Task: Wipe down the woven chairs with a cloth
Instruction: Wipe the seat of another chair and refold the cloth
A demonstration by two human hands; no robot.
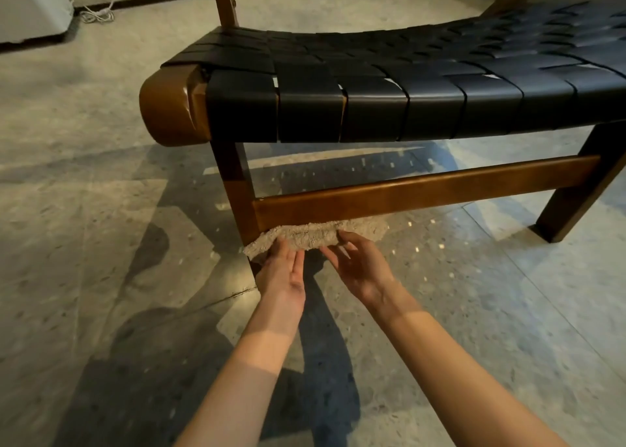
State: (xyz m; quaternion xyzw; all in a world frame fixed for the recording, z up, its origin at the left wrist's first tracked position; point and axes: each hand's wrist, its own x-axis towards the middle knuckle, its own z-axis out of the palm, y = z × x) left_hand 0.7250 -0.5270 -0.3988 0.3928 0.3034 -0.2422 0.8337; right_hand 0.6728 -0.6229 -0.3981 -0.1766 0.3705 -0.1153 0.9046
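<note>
Woven chair (406, 74), lower stretcher (423, 192) being wiped: beige cloth (305, 236) bunched against the stretcher's underside.
Left hand (283, 274), palm up with fingers straight and together, presses the cloth upward, likely to reach the stretcher's hidden face. Right hand (359, 270), fingers loosely spread, touches the cloth's edge, probably steadying it. Front leg (240, 203), joining the stretcher beside the left hand, blocks travel that way. White cable (96, 15) lies far beyond the stretcher.

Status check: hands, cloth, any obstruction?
Left hand open, palm up under cloth; right hand open, fingertips on it. Cloth against lower rail underside. No obstruction seen.
</note>
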